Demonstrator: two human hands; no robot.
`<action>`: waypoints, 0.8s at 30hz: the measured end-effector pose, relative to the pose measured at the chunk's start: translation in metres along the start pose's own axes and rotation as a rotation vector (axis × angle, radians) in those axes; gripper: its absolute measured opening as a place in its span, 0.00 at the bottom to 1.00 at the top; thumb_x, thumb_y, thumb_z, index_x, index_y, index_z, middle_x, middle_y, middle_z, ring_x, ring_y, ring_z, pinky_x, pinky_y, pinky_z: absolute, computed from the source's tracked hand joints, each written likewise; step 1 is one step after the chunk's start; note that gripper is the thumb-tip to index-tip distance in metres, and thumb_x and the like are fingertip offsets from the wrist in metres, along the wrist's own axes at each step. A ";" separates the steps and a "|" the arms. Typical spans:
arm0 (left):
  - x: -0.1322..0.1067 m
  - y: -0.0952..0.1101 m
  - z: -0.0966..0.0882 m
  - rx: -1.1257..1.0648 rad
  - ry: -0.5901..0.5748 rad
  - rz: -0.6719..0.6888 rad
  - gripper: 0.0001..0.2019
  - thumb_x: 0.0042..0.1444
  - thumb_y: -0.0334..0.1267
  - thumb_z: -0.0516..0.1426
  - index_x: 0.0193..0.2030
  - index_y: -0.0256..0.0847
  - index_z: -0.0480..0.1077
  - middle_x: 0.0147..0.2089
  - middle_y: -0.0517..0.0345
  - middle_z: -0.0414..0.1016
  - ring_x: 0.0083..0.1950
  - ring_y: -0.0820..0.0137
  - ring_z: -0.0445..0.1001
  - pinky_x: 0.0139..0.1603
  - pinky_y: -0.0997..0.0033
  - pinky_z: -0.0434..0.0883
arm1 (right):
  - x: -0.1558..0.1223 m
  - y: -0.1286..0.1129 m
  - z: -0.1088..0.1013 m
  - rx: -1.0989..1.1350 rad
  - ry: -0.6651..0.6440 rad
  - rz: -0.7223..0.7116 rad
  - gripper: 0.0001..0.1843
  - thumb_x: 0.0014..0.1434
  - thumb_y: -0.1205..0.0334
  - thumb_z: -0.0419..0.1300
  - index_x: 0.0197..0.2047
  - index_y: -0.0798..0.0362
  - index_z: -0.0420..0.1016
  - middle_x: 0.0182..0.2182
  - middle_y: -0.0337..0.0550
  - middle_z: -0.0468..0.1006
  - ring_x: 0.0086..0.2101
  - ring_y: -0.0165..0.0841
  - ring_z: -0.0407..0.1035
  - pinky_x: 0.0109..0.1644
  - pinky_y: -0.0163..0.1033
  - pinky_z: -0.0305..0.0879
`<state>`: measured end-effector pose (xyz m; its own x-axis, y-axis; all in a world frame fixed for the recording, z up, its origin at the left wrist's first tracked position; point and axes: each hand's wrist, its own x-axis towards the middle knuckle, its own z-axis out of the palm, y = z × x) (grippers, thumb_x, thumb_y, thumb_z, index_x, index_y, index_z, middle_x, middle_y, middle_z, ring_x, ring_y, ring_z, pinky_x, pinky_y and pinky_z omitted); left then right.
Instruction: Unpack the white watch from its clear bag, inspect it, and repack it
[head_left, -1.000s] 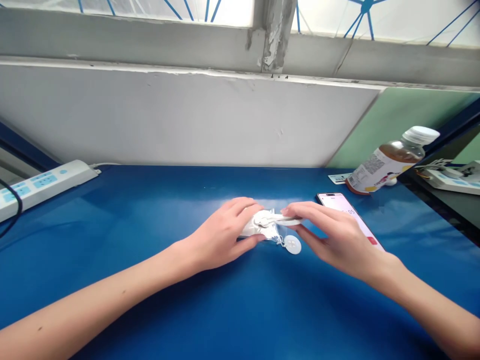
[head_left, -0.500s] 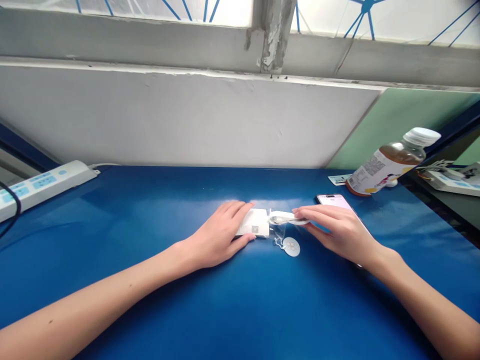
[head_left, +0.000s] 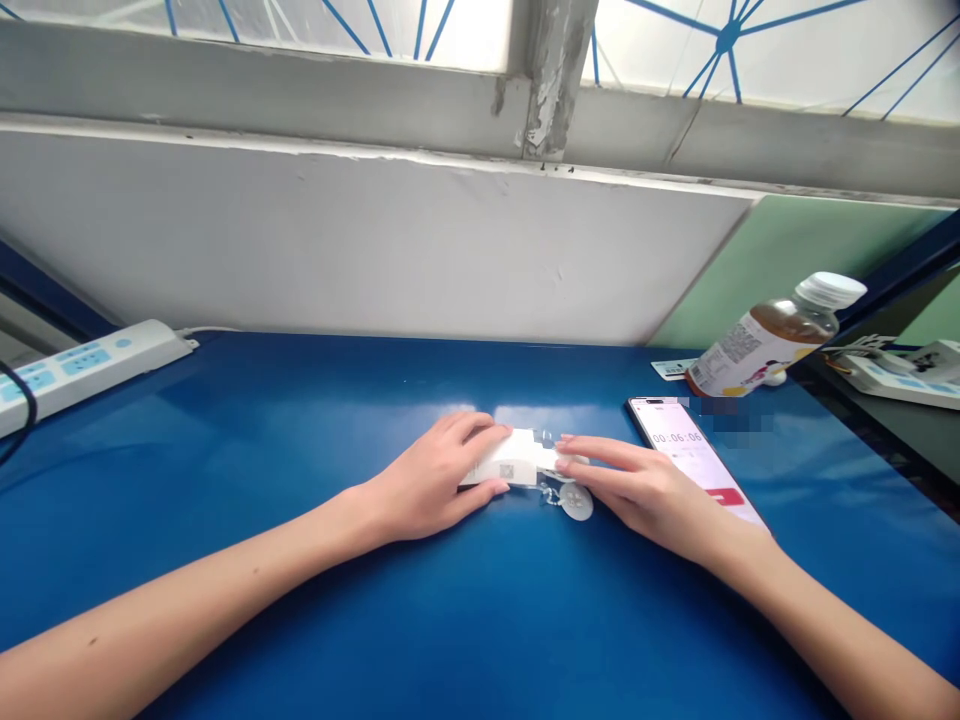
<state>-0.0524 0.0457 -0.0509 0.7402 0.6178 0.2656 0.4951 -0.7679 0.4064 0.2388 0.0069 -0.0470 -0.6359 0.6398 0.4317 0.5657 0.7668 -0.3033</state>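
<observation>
My left hand (head_left: 450, 478) grips a flat white packet (head_left: 517, 462) with a small square code printed on it, holding it low at the table. At its right end is a clear plastic part (head_left: 543, 438). My right hand (head_left: 637, 485) has its fingertips closed on a thin white piece (head_left: 551, 460), whose left end lies over the packet's right end. Most of that piece is under my fingers, so I cannot make out its kind. A round silvery tag (head_left: 577, 502) on a short chain (head_left: 550, 494) lies just below.
Beside my right hand lies a phone (head_left: 686, 450) showing a running timer. Behind it stand a drink bottle (head_left: 769, 345) and a small card (head_left: 670, 369). Power strips lie at the left (head_left: 90, 365) and far right (head_left: 900, 380) of the blue table (head_left: 465, 620). A wall (head_left: 375, 240) closes the back.
My right hand has moved left and slightly down, bringing the white piece onto the packet's end. More of the phone screen shows. My left hand stays on the packet. The view has tilted slightly.
</observation>
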 end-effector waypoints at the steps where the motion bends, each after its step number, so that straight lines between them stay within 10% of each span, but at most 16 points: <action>1: 0.000 0.000 0.000 -0.004 0.000 0.002 0.21 0.66 0.42 0.56 0.64 0.40 0.63 0.60 0.43 0.67 0.60 0.54 0.67 0.60 0.52 0.69 | 0.001 -0.002 0.001 -0.001 -0.022 -0.004 0.21 0.67 0.73 0.53 0.58 0.47 0.75 0.55 0.52 0.79 0.53 0.39 0.75 0.51 0.44 0.78; 24: 0.000 0.001 0.001 0.022 -0.004 0.010 0.22 0.67 0.43 0.56 0.64 0.39 0.62 0.62 0.43 0.67 0.61 0.54 0.67 0.61 0.53 0.68 | 0.007 -0.013 -0.008 -0.154 -0.184 0.049 0.20 0.68 0.60 0.55 0.62 0.54 0.69 0.56 0.55 0.76 0.55 0.47 0.71 0.54 0.54 0.74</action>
<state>-0.0519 0.0445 -0.0514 0.7469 0.6094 0.2662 0.4973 -0.7776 0.3847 0.2313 0.0009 -0.0338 -0.6827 0.6855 0.2529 0.6627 0.7267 -0.1808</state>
